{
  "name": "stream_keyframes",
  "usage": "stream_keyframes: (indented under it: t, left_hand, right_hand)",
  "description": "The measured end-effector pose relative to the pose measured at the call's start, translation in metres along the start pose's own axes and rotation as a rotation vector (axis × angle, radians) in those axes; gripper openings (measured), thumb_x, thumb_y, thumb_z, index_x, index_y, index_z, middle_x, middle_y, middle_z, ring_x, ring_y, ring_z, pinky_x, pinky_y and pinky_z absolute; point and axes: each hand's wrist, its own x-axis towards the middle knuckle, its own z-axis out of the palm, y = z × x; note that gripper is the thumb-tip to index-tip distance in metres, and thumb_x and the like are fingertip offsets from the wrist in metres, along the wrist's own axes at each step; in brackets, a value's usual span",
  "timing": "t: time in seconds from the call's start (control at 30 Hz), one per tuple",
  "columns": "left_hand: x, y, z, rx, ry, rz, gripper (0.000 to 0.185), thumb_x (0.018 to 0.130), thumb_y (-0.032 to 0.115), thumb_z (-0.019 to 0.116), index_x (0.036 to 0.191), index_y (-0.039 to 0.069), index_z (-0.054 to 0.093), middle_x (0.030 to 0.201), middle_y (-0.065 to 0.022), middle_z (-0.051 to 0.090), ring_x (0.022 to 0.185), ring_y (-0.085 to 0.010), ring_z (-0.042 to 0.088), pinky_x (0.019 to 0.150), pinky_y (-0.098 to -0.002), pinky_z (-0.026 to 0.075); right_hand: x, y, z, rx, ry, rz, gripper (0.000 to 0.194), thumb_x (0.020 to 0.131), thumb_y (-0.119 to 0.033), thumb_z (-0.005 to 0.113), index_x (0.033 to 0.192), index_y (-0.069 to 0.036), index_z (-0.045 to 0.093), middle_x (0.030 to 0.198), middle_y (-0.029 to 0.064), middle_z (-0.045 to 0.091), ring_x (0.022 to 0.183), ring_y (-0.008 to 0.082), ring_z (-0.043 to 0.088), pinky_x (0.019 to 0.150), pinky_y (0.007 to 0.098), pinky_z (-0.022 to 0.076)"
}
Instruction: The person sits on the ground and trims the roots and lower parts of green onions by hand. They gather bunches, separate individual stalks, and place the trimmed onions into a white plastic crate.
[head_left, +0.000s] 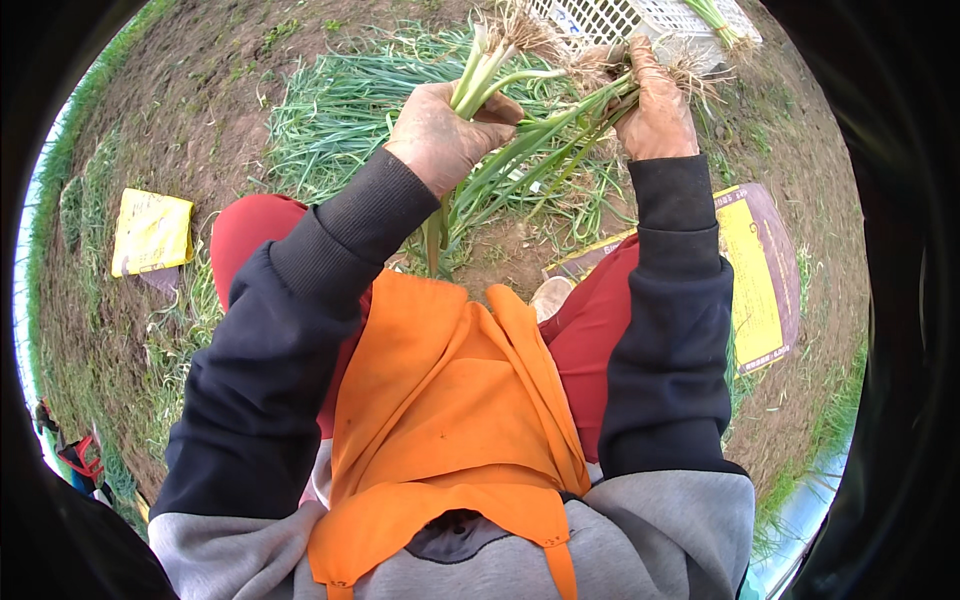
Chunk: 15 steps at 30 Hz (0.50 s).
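Observation:
My left hand (442, 135) grips a small bunch of scallions (480, 71) by the pale stems, with the stringy brown roots pointing up and away from me. Green leaves hang below that hand. My right hand (660, 112) pinches other scallion stalks (581, 116) close to their roots, and their long leaves slant down towards the left hand. Whether the two lots are tangled together, I cannot tell. Beneath and beyond both hands spreads a heap of scallions (330, 124) on the soil.
A white plastic crate (664, 19) stands beyond my right hand, with scallions (712, 19) at its far right. Yellow and purple printed sacks lie at the right (757, 277) and left (154, 232). Loose leaves litter the soil around my knees.

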Motion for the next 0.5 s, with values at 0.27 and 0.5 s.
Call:
stream_keyframes:
  t: [0.27, 0.5]
  left_hand:
    - [0.004, 0.002, -0.004, -0.111, 0.050, -0.041, 0.025, 0.073, -0.003, 0.074, 0.096, -0.004, 0.064, 0.082, -0.0073, 0.067, 0.072, -0.0110, 0.063, 0.068, -0.0224, 0.053]
    - [0.002, 0.008, -0.014, -0.143, 0.041, -0.056, 0.021, 0.075, -0.003, 0.073, 0.092, -0.005, 0.062, 0.082, -0.0105, 0.067, 0.072, -0.0138, 0.065, 0.067, -0.0233, 0.054]
  right_hand:
    - [-0.011, -0.002, 0.027, 0.064, -0.202, 0.028, 0.025, 0.089, -0.020, 0.064, 0.104, 0.000, 0.066, 0.095, 0.0074, 0.068, 0.074, 0.0114, 0.061, 0.062, 0.0248, 0.0479]
    - [-0.008, -0.006, 0.007, -0.183, -0.185, 0.035, 0.025, 0.083, -0.008, 0.068, 0.102, 0.007, 0.064, 0.080, 0.0094, 0.066, 0.059, 0.0033, 0.053, 0.044, 0.0131, 0.0352]
